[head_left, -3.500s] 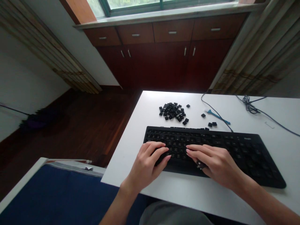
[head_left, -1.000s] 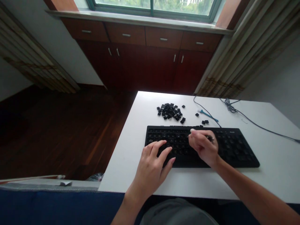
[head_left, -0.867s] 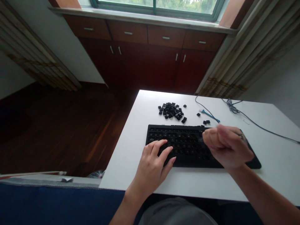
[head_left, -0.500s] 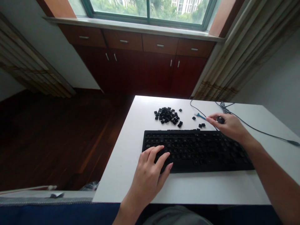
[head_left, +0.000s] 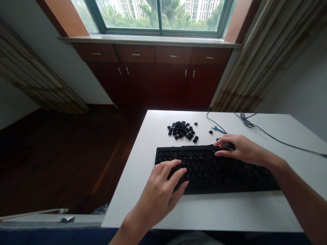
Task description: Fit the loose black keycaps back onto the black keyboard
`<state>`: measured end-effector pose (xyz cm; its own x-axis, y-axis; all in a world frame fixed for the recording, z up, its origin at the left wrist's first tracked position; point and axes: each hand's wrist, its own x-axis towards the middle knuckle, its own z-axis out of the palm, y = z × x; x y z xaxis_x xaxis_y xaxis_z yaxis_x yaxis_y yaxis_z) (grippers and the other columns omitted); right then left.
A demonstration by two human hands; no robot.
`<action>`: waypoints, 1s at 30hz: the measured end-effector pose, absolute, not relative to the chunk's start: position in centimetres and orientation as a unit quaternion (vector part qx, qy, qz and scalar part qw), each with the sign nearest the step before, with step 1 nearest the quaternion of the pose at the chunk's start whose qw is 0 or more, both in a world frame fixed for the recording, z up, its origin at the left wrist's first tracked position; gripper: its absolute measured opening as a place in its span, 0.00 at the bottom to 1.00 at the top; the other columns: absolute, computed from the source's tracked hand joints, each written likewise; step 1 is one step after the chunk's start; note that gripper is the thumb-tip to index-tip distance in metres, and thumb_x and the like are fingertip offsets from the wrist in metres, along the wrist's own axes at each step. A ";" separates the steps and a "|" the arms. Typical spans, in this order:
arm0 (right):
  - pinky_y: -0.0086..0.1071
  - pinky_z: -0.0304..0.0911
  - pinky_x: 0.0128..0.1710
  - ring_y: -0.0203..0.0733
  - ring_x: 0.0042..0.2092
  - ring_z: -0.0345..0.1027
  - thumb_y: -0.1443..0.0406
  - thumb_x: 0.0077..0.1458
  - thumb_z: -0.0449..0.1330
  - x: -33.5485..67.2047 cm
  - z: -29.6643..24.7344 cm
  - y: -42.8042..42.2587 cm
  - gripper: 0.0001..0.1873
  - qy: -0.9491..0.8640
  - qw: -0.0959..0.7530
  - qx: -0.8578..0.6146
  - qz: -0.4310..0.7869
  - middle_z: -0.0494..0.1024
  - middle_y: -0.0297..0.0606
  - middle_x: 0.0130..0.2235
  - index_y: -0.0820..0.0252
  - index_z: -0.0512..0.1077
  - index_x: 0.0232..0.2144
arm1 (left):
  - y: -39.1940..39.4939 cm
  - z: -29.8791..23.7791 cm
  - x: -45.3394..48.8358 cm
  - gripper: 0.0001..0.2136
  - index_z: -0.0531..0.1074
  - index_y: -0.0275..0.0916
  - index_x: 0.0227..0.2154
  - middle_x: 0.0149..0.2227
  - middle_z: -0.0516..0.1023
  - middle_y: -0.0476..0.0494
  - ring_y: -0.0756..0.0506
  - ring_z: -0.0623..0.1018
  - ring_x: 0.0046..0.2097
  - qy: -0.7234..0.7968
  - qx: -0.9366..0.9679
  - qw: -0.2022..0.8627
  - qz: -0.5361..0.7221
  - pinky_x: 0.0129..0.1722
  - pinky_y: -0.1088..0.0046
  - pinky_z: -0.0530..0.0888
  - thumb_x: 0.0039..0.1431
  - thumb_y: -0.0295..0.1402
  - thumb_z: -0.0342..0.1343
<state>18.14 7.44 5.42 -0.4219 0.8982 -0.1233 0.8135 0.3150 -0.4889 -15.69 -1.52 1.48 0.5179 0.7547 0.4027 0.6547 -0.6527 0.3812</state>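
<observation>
A black keyboard (head_left: 199, 188) lies across the white table, its keys bared of caps over much of the left part as far as I can see. My left hand (head_left: 162, 187) rests on its left end, fingers spread and holding nothing. Over the keyboard's back edge, my right hand (head_left: 237, 147) is closed around a dark rounded object (head_left: 229, 146), whose kind I cannot make out. Just behind that hand lies a small tool with a blue end (head_left: 219, 129). A heap of black keycaps (head_left: 181, 129) sits behind the keyboard, with a single keycap (head_left: 211, 132) to its right.
A thin black cable (head_left: 278, 136) with a bundled loop runs over the right side of the white table (head_left: 133, 183). Beyond the table stand red-brown cabinets (head_left: 166, 85) under a window. Curtains hang at both sides.
My right hand has come away from the blue-ended tool, which now lies on the table, and moved left and toward me over the keyboard. My left hand stays on the keyboard. The view has tilted up slightly.
</observation>
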 end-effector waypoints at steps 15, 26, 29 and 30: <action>0.35 0.74 0.43 0.41 0.41 0.77 0.62 0.65 0.58 18.1 1.8 3.0 0.09 -0.852 0.199 -0.471 0.114 0.79 0.38 0.48 0.55 0.77 0.44 | 8.0 2.1 -13.4 0.07 0.74 0.38 0.44 0.44 0.80 0.44 0.46 0.77 0.43 0.245 0.916 0.091 0.305 0.45 0.65 0.74 0.67 0.30 0.53; 0.33 0.71 0.51 0.41 0.49 0.77 0.74 0.60 0.60 10.9 1.8 -1.3 0.17 -0.843 0.322 -0.423 0.087 0.81 0.42 0.49 0.60 0.71 0.51 | 5.9 1.6 -13.2 0.08 0.76 0.39 0.44 0.38 0.83 0.47 0.49 0.79 0.39 0.249 0.859 0.301 0.331 0.47 0.70 0.74 0.64 0.30 0.59; 0.31 0.71 0.49 0.40 0.47 0.77 0.73 0.59 0.64 9.0 1.4 -2.3 0.15 -0.795 0.374 -0.474 0.059 0.82 0.40 0.47 0.58 0.73 0.49 | 5.5 1.6 -13.0 0.09 0.77 0.38 0.45 0.39 0.83 0.47 0.49 0.79 0.40 0.237 0.855 0.319 0.333 0.47 0.72 0.74 0.62 0.29 0.60; 0.30 0.71 0.48 0.39 0.45 0.78 0.72 0.58 0.65 8.5 1.2 -2.6 0.17 -0.778 0.389 -0.492 0.045 0.82 0.40 0.46 0.58 0.72 0.50 | 5.4 1.6 -13.0 0.09 0.77 0.38 0.45 0.39 0.83 0.47 0.49 0.79 0.40 0.236 0.854 0.323 0.334 0.47 0.72 0.74 0.62 0.28 0.60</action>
